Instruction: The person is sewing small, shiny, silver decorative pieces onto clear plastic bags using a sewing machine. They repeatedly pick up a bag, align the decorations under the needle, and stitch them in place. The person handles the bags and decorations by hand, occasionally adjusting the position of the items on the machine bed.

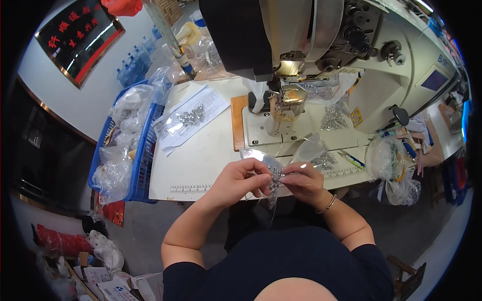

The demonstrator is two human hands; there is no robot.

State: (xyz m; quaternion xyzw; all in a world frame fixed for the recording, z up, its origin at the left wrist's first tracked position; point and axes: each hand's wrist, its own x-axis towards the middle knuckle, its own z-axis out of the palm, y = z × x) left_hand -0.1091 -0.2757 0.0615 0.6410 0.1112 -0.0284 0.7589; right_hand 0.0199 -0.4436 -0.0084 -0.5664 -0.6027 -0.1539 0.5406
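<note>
Both hands meet at the front edge of the white sewing table (201,165), in front of the needle area of an industrial sewing machine (281,108). Between them is a silver glittering ornament (275,172) with clear plastic film around it. My left hand (243,179) is closed, thumb and forefinger pinching its left side. My right hand (305,182), with a bracelet at the wrist, pinches the right side. Fingers cover much of the ornament, so its full shape is hidden. A similar silver piece (325,159) in clear film lies just beyond my right hand.
White papers (213,103) carry more silver pieces at the left. A blue basket (142,168) of plastic bags stands beside the table. Pens (354,159) lie at right, near a clear bag (389,160) hanging over the edge. More silver pieces (334,118) sit beside the machine.
</note>
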